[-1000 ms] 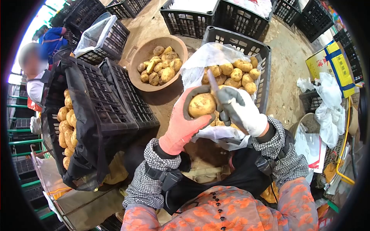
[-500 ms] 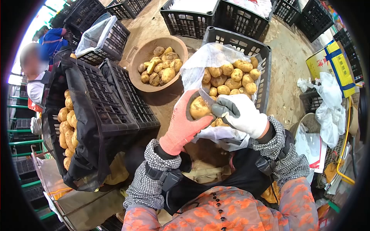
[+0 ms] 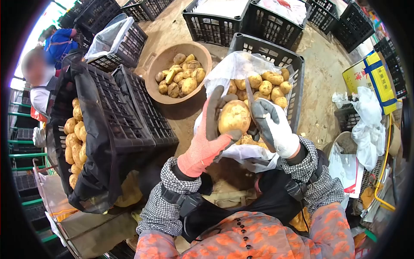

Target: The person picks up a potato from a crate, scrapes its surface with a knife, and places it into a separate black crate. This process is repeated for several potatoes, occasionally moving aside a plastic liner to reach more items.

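A large yellow potato is held in my left hand, which wears a pink glove with grey palm and fingers; thumb below, fingers above it. Beside the potato's right side, my right hand, in a white and grey glove, grips a knife with its blade pointing up and away from me. Both hands are over the near edge of a black crate lined with white plastic and holding several potatoes.
A tan basin of potatoes, some cut, stands beyond my left hand. Black crates and a dark-lined crate of potatoes are at left. A person stands there. Yellow box and plastic bags lie right.
The potato has turned in my left hand and shows more of its surface. My right hand has shifted slightly right, and the knife blade now points more upright, off the potato's top.
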